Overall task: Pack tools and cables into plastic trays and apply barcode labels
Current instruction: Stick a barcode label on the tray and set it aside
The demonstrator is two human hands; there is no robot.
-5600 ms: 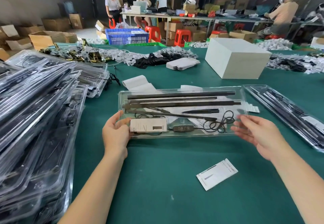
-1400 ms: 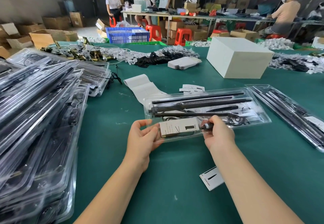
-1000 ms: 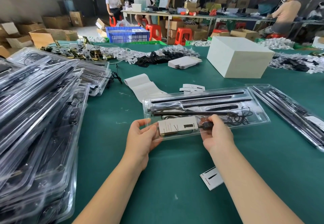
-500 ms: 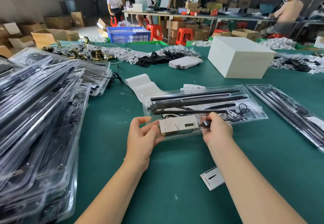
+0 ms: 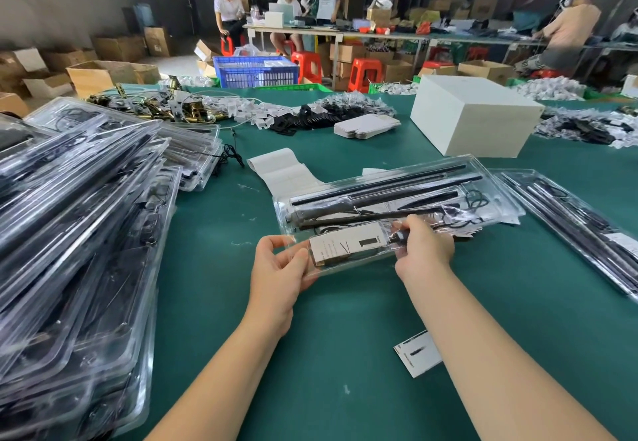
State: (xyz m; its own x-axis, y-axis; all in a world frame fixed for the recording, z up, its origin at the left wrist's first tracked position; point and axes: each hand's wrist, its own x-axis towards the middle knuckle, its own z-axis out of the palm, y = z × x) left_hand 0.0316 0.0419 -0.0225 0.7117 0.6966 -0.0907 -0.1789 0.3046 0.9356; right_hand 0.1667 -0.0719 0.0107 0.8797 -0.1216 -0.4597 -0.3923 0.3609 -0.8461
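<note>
Tray: clear plastic tray (image 5: 490, 181) at centre frame, near edge lifted off the green bench (image 5: 345, 354), holding black rods (image 5: 379, 195), coiled cable (image 5: 474, 199) and a white carton (image 5: 348, 243).
Left hand: left hand (image 5: 279, 268) pinches the tray's lower-left corner, thumb on top.
Right hand: right hand (image 5: 424, 247) grips the tray's near edge beside the carton, fingers curled over it.
Label: loose barcode label (image 5: 417, 354) on the bench at lower right, under the right forearm.
Stock: packed trays (image 5: 69, 233) stacked at left of frame.
</note>
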